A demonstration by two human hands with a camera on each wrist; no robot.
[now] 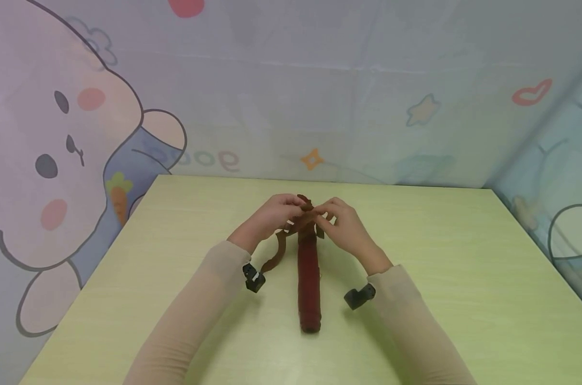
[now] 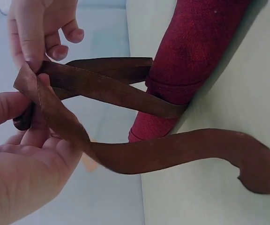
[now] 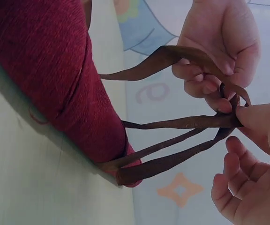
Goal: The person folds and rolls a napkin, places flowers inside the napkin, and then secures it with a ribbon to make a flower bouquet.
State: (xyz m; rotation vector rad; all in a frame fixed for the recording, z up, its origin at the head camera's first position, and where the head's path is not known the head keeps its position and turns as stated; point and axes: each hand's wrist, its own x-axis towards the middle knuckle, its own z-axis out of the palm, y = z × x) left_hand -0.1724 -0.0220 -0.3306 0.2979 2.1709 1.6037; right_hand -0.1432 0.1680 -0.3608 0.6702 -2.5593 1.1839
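Observation:
A long dark-red fabric roll (image 1: 309, 289) lies lengthwise on the table, its weave showing in the left wrist view. Brown ribbon (image 2: 139, 152) goes round the roll's far end and rises from it to both hands. My left hand (image 1: 274, 215) pinches the ribbon just above that end, on its left side. From the right, my right hand (image 1: 346, 225) pinches the crossed ribbon between thumb and fingertip. In the right wrist view the ribbon forms a loop between the two hands. One loose tail hangs left of the roll onto the table. Fingers partly hide the crossing.
The pale yellow-green table (image 1: 464, 299) extends on both sides of the roll. Behind it hangs a printed cloth backdrop (image 1: 281, 85) with a cartoon animal at the left. A small black camera (image 1: 254, 279) sits on the left wrist and another camera (image 1: 359, 297) on the right.

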